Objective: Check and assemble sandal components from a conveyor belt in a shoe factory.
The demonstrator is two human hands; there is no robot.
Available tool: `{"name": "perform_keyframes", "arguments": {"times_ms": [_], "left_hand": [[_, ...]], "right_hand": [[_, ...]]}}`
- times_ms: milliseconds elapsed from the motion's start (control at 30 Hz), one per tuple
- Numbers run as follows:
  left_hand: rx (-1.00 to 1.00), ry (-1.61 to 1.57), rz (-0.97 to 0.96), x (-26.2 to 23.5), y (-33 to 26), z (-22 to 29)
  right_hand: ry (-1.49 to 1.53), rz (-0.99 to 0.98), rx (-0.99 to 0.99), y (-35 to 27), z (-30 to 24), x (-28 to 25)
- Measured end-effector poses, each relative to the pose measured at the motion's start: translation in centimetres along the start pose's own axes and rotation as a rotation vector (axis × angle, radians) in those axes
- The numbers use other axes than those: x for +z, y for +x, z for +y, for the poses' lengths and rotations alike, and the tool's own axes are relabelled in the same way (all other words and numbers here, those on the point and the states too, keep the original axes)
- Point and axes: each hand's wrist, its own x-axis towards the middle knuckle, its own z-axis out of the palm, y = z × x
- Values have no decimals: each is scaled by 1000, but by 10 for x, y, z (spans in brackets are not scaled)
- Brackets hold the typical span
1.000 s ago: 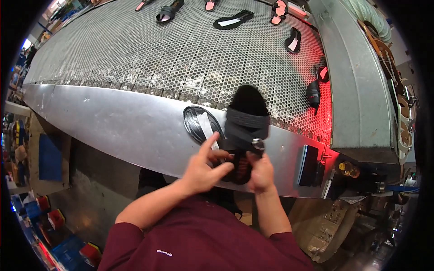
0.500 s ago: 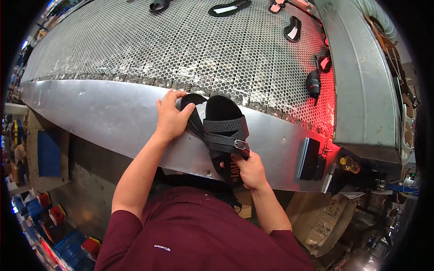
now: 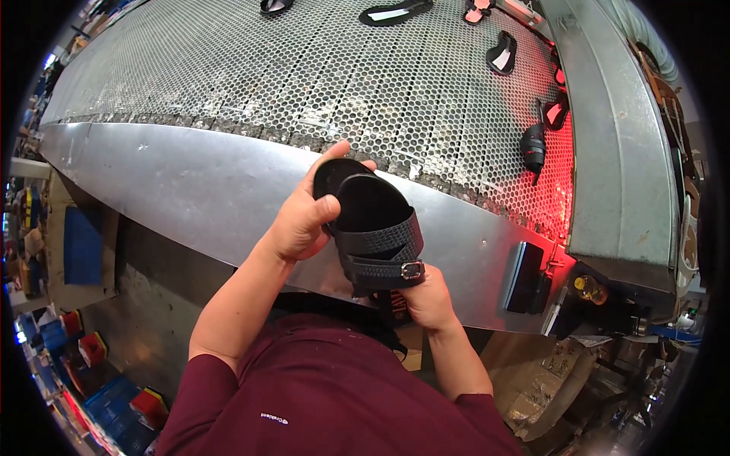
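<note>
A black sandal upper (image 3: 376,251) with textured crossing straps and a silver buckle is in my right hand (image 3: 430,300), which grips it at the heel end. Behind it lies a black sole (image 3: 328,176), its rounded toe edge showing past the upper's front on the left. My left hand (image 3: 299,220) is wrapped around the sole's toe, with the thumb on the near side and fingers behind. The two pieces overlap at a slight offset; whether they touch along their whole length is hidden. Both are held above the metal ledge (image 3: 198,178).
Beyond the ledge spreads a perforated conveyor belt (image 3: 251,83) carrying several black soles (image 3: 395,13) and a strapped sandal piece (image 3: 534,148) under red light. At right are a metal housing (image 3: 620,144), a phone-like dark slab (image 3: 525,277) and a small yellow-capped bottle (image 3: 589,289).
The sole has come over to the right, behind the upper, and its white patch is now hidden. My left hand has moved right with it. The upper's toe has tipped slightly left.
</note>
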Motion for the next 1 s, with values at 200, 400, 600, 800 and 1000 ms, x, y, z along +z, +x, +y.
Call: {"name": "perform_keyframes", "arguments": {"times_ms": [200, 400, 600, 800, 1000], "left_hand": [[-59, 62, -46, 16, -7, 3], [-78, 52, -33, 18, -8, -2], [-95, 62, -44, 27, -7, -4], [-116, 51, -17, 34, -6, -7], [-114, 60, -20, 38, -6, -12]], "right_hand": [[31, -9, 63, -1, 1, -5], [82, -61, 74, -4, 0, -11], [54, -73, 78, -4, -3, -17], [39, -67, 61, -5, 1, -26], [-40, -38, 43, -6, 3, -32]]}}
